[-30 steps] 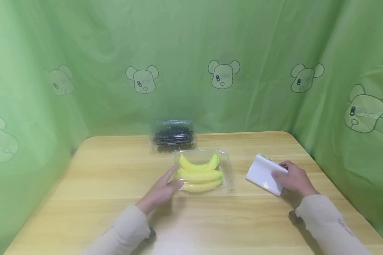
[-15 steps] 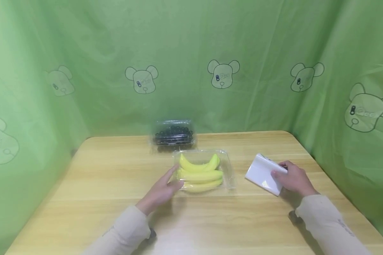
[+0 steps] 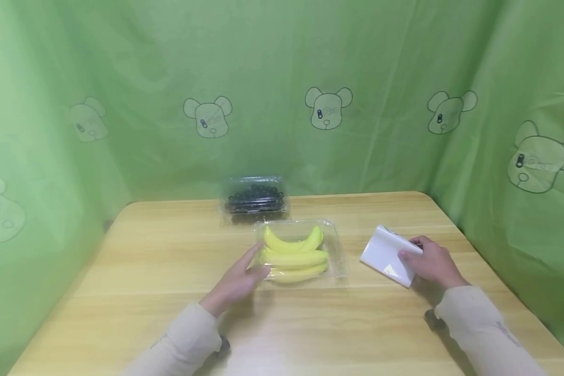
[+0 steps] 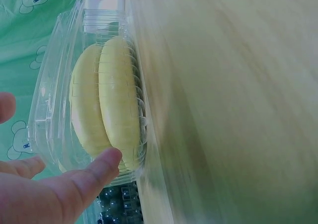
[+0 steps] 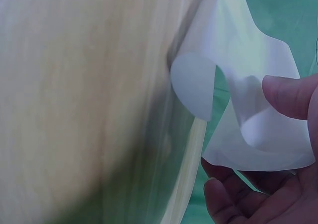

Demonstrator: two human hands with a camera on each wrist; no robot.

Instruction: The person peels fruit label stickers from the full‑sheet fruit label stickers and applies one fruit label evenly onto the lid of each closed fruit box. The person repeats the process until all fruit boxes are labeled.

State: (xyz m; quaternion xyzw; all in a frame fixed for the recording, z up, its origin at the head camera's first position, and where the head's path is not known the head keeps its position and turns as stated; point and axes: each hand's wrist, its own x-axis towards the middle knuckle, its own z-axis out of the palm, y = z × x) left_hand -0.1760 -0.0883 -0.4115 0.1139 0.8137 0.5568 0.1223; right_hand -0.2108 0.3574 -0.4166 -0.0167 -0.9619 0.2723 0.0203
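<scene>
Several yellow bananas [image 3: 295, 258] lie in a clear plastic clamshell box [image 3: 336, 261] at the middle of the table. My left hand [image 3: 238, 279] is at the box's left end, thumb and fingers extended and spread. In the left wrist view the thumb [image 4: 94, 177] reaches the box's near corner; whether it presses is hard to tell. On the right, my right hand [image 3: 434, 263] pinches a folded white sheet [image 3: 387, 256] by its edge, thumb on top and fingers beneath. The right wrist view shows the sheet [image 5: 258, 85] curling at its ends, like paper or thin plastic.
Behind the banana box, slightly left, stands another clear box [image 3: 256, 201] of dark round fruit that looks like grapes. The wooden table [image 3: 169, 235] ends at a green curtain [image 3: 268, 68] with bear-head prints, which encloses the back and both sides.
</scene>
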